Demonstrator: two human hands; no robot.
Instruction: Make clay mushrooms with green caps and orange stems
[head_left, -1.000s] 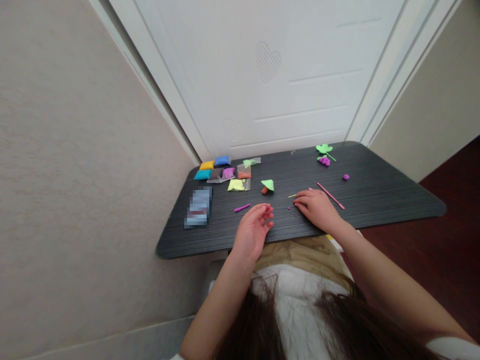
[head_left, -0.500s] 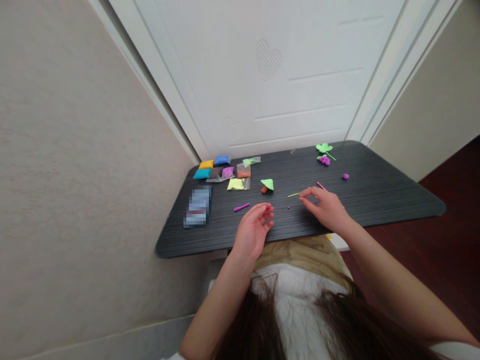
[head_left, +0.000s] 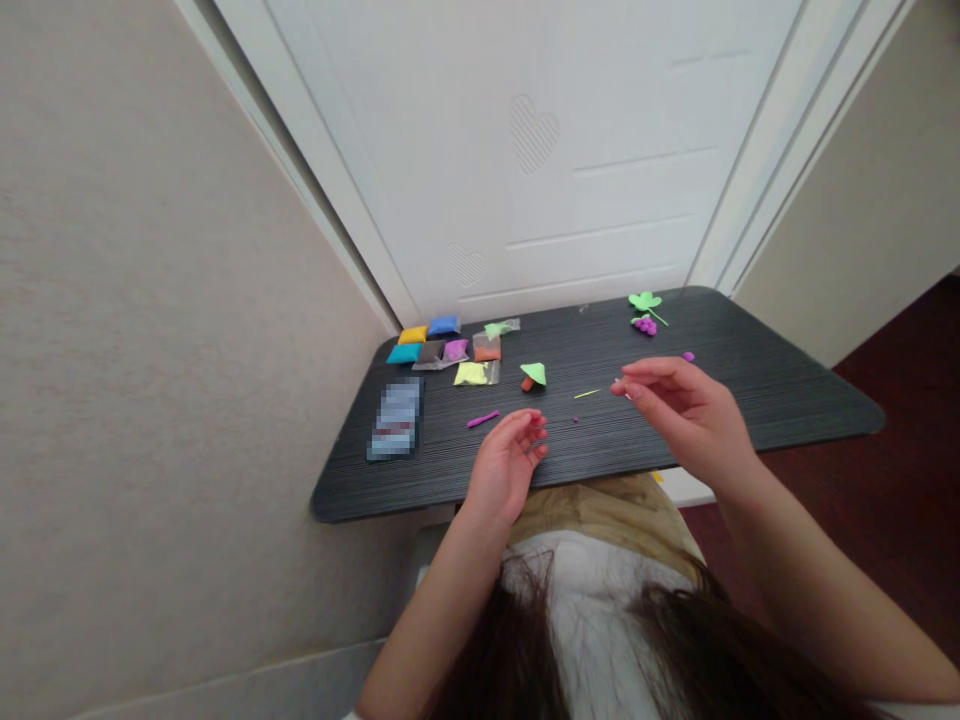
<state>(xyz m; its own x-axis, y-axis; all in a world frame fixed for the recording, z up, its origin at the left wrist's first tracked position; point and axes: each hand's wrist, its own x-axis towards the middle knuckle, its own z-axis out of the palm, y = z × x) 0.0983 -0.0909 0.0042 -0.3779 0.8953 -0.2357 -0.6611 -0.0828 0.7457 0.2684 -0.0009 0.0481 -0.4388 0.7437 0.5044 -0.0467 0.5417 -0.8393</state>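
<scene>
Fingers (head_left: 664,367) curled on left hand (head_left: 508,458), drawn close on right hand (head_left: 697,415); pinching or not, I cannot tell;
green-capped, orange-stemmed clay mushroom (head_left: 534,373) beyond the left; thin yellow-green clay strip (head_left: 587,394) near the right; tiny purple clay ball (head_left: 576,420) between the hands.

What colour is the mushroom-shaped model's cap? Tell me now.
The cap is light green, seen in the head view.
</scene>
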